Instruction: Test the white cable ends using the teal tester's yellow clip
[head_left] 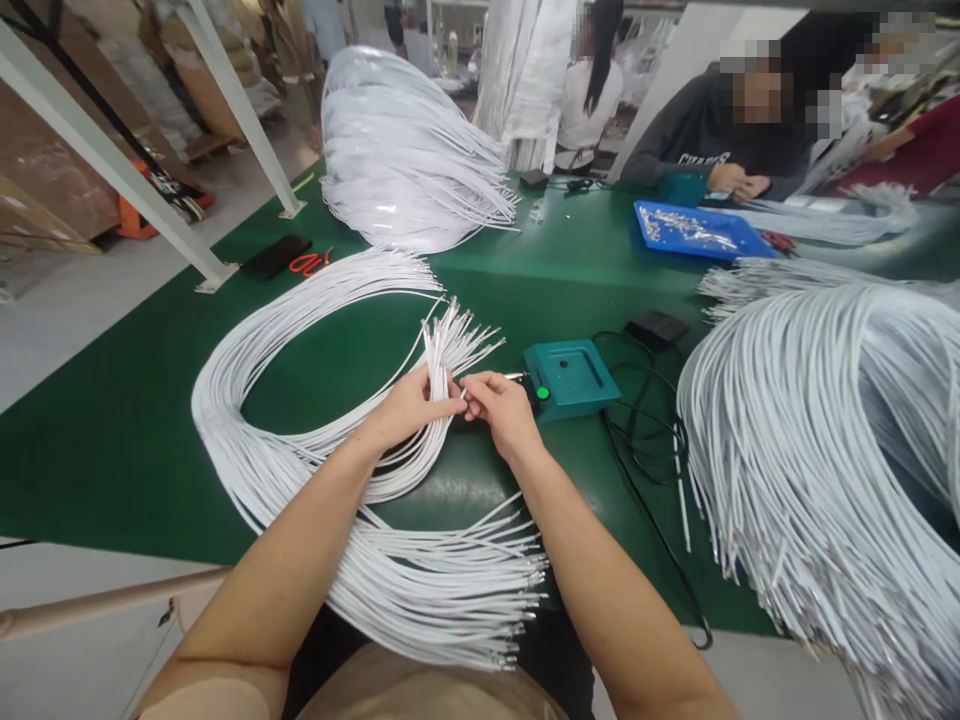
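Note:
A bundle of white cables stands bunched in my left hand, its fingers wrapped round it and the metal-tipped ends fanning out above. Close beside it, my right hand pinches the end of one white cable between thumb and fingers. The rest of the cables curve in a wide loop on the table to the left. More cable ends lie in front of my body, under my forearms. Just right of my right hand sits a teal device with a green round spot.
A large coil of white cables fills the right side, and another bundle stands at the back. Red-handled scissors and a black pouch lie back left. Across the green table, a person works near a blue tray. A black cord trails right.

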